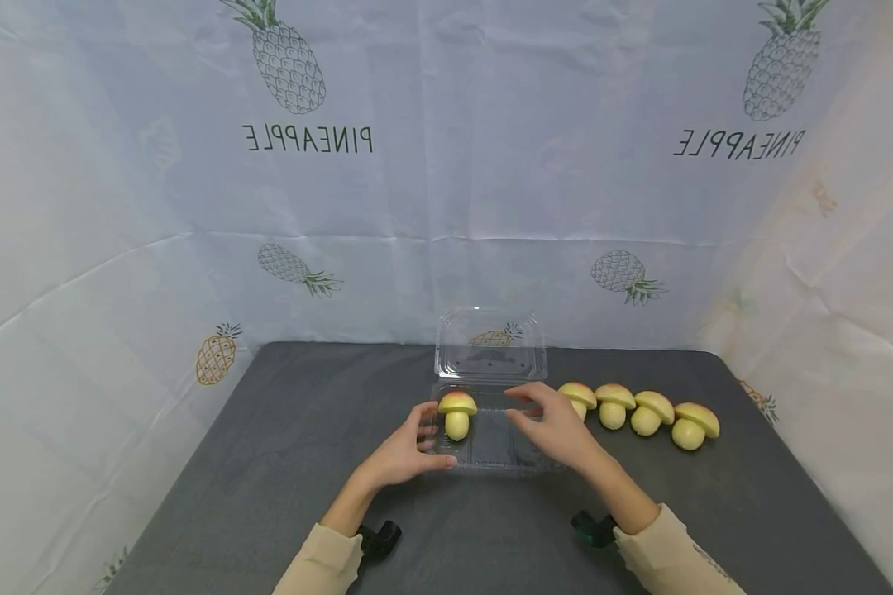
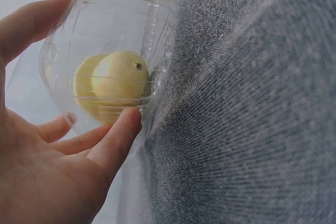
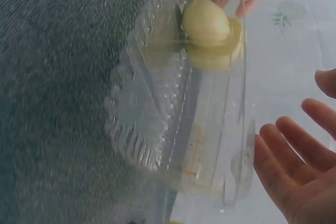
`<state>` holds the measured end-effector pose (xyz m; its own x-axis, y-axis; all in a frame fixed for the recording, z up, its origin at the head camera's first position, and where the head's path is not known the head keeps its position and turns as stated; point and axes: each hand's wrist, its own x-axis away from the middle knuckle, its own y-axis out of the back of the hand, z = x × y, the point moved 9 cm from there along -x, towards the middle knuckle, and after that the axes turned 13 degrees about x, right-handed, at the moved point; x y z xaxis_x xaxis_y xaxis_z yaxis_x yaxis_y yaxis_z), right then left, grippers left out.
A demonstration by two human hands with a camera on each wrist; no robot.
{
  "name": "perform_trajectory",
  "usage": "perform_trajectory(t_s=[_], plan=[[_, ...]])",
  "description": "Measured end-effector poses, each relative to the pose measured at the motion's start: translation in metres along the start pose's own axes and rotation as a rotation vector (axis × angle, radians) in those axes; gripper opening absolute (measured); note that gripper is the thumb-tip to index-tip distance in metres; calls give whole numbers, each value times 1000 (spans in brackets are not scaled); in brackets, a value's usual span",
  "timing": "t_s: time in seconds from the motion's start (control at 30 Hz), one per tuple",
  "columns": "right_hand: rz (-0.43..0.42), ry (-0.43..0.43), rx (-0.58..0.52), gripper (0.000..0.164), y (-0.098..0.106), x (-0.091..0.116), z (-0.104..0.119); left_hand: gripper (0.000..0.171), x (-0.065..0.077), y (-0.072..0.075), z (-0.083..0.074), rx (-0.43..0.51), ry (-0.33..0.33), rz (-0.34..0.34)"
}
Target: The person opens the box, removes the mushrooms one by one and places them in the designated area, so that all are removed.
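A clear plastic clamshell box (image 1: 491,438) stands on the table with its lid (image 1: 489,360) raised at the back. In its left part is a yellow toy mushroom (image 1: 457,423) with a reddish cap, also visible through the wall in the left wrist view (image 2: 118,77). My left hand (image 1: 402,454) holds the box's left end, thumb at the front wall and fingers along the side. Over the right part of the box is my right hand (image 1: 558,426), thumb and fingers apart with nothing between them; the right wrist view shows the fingers (image 3: 291,153) beside the wall.
To the right of the box, several more toy mushrooms (image 1: 646,413) stand in a row; the nearest is partly hidden behind my right hand. A dark grey cloth (image 1: 305,430) covers the table. White curtain (image 1: 387,198) with pineapple prints hangs behind and at both sides.
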<state>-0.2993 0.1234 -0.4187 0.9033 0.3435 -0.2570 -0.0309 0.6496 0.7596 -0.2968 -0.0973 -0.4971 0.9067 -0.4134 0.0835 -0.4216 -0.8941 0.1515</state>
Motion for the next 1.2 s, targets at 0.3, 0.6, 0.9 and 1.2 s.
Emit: perform_trajectory(t_s=[0.3,0.6,0.9,1.2], plan=[[27,-38,-33,35,-19,-10,-1,97,1,0,2,7,1,0],[33,-56,-53,37,-32,-19,4,97,1,0,1,6,-4,-1],[50,-120,-53,38,-46,-28,5,98,-1,0,0,-8,1,-5],[78,-201,-72,37,-60,-35,-1,97,-2,0,1,6,2,12]])
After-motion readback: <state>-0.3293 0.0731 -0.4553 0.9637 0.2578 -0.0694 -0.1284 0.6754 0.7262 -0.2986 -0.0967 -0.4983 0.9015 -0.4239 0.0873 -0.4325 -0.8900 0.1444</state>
